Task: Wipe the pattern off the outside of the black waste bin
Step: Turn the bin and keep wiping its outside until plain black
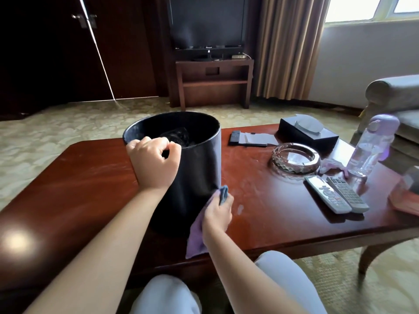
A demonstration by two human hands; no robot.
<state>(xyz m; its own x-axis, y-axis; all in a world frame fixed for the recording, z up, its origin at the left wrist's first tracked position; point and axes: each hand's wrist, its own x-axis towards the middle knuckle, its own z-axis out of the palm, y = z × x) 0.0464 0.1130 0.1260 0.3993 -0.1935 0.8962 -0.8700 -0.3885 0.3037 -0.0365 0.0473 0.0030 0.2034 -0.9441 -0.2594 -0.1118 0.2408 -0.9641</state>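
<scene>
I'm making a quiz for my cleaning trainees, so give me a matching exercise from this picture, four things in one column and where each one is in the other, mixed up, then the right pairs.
Things:
1. left hand
2. cloth
3. glass ashtray
4. two remote controls

Places:
A. on the table, right of the bin
B. held by the right hand against the bin's lower side
C. near the table's right edge, in front of the ashtray
D. gripping the black waste bin at its rim

Pairs: 1-D, 2-B, 3-A, 4-C
</scene>
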